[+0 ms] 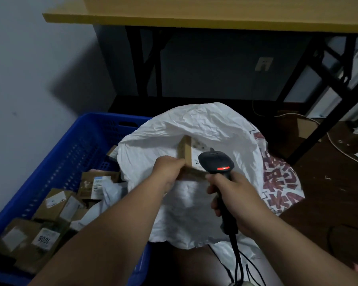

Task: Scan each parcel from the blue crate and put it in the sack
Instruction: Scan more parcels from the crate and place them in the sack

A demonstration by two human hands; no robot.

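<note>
My left hand [167,171] grips a small brown cardboard parcel [186,153] and holds it over the open mouth of the white sack [194,124]. My right hand [234,196] grips the handle of a black barcode scanner [216,162], whose red light glows. The scanner's head sits right beside the parcel's white label. The blue crate [74,153] stands to the left of the sack and holds several cardboard parcels [56,203] with white labels.
A yellow-topped table [194,15] with black folding legs stands behind the sack. A grey wall runs along the left. The scanner's black cable [237,256] hangs down toward me. Cables and a cardboard box lie on the dark floor at the right.
</note>
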